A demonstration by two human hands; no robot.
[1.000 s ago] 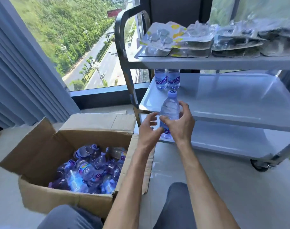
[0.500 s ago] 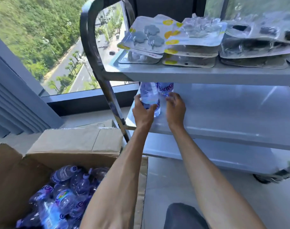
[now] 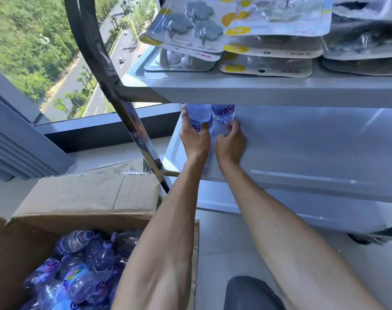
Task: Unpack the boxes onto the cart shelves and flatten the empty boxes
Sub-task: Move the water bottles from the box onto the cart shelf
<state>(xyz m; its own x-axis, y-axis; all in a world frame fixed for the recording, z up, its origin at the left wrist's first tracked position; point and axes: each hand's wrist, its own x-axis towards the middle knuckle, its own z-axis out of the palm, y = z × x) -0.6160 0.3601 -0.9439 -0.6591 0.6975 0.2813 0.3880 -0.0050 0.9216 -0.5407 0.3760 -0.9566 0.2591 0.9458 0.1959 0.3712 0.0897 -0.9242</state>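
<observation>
**Bottle going onto the middle shelf, beside one already there**

Both hands reach under the top shelf [image 3: 268,91] to the far left corner of the middle shelf [image 3: 313,142]. The left hand [image 3: 196,139] is curled round a bottle [image 3: 199,116], thumb on the label and fingers wrapped round its left side. Whether its base is down on the shelf cannot be told; the hand hides it. The right hand [image 3: 230,144] has its fingers loosely bent, fingertips touching the lower part of a second bottle [image 3: 223,115] just beside the first; it looks like a steadying touch, not a full grip. The caps of both bottles are hidden by the top shelf.

The box [image 3: 83,198] sits on the floor at lower left, flaps open, many bottles lying loose inside, so unpacking seems far from done and flattening is well off.

Risks, as I judge them:
- The two bottles stand very close; letting go while one is tilted could knock the other over, and round bottles would roll on the smooth shelf.
- The top shelf sits low over the bottles, so lifting a hand out carelessly could catch its edge or jolt the blister packs [image 3: 190,30] overhanging it.
- The cart post [image 3: 132,121] is close to the left arm.
</observation>
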